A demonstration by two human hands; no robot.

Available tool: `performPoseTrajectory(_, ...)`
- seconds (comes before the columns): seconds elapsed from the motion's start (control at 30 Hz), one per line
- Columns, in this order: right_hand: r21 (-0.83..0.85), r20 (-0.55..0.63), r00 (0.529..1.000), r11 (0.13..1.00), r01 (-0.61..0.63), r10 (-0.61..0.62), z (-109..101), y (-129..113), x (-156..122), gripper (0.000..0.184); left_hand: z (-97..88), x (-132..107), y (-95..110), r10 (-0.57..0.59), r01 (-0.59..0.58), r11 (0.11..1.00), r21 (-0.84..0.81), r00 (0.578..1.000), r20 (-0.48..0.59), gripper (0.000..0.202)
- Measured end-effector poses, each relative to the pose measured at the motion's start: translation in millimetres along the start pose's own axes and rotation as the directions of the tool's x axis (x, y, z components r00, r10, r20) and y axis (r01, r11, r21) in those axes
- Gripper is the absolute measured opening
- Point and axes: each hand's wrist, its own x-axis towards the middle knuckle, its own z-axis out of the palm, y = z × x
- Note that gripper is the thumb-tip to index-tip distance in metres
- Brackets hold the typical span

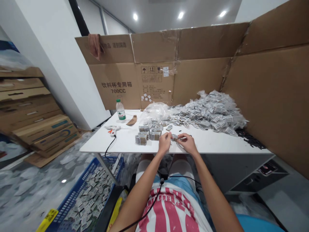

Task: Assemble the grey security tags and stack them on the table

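My left hand (164,142) and my right hand (188,143) meet at the near edge of the white table (125,141). Both are closed on a small grey striped packet (174,138) held between them. Just left of my hands stand several short stacks of the same packets (147,132). A big heap of packets in clear bags (212,112) fills the table's far right.
A glue gun (113,129) with a black cord lies on the table's left, near a water bottle (120,111). Cardboard walls (193,74) enclose the back and right. A blue crate of packets (89,193) sits on the floor at left.
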Motion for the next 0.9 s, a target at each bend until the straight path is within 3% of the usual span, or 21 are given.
performPoseTrajectory(0.27,-0.032,-0.008,0.999,0.998,-0.050,0.050,-1,-6,-1,0.023,-0.1,-1,-1,-0.010,0.010,1.000,-0.003,1.000,0.005,0.050)
performPoseTrajectory(0.53,0.019,-0.013,0.999,0.999,-0.049,0.049,2,-13,-1,0.050,-0.1,0,-1,-0.014,0.014,1.000,0.002,1.000,0.016,0.048)
performPoseTrajectory(0.9,0.028,0.020,0.995,0.995,-0.099,0.099,5,-7,3,0.043,0.8,0,-1,-0.004,0.004,1.000,0.020,1.000,0.016,0.045)
